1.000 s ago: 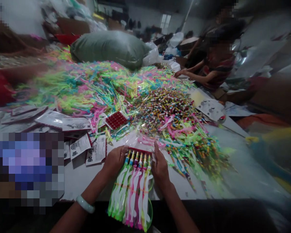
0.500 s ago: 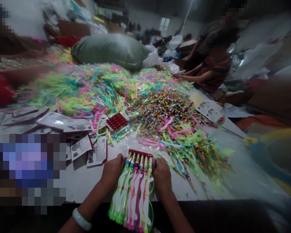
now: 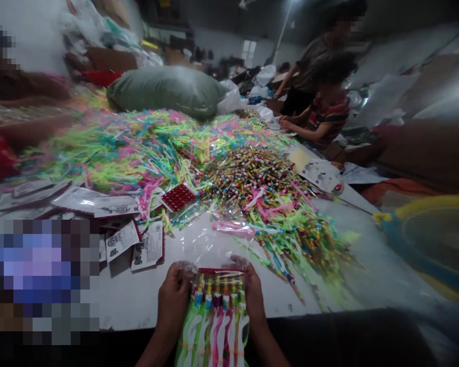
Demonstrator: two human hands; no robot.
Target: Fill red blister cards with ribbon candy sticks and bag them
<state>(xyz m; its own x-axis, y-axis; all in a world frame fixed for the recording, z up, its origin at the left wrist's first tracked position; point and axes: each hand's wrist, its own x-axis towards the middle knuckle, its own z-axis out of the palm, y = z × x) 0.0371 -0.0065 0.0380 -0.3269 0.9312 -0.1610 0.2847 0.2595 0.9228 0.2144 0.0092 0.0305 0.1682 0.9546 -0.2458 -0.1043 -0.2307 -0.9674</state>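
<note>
Gap between the left hand (image 3: 174, 293) and right hand (image 3: 254, 293) is filled by the pack (image 3: 218, 326). Straight ahead, a short pocket of bare table (image 3: 133, 303) is left, flanked by cards (image 3: 149, 247) on the left and loose sticks (image 3: 281, 265) on the right; it's partly covered by clear film (image 3: 206, 229). Pocket is closed at the back by a red card (image 3: 178, 198) and the stick heap (image 3: 248, 176). Farther back, low passage is blocked by streamers (image 3: 137, 142), then a sack (image 3: 164, 89). Far right is occupied by a co-worker (image 3: 331, 114). Right lane is left open between sticks and basket (image 3: 390, 224). Near left is masked, can't be judged.
</note>
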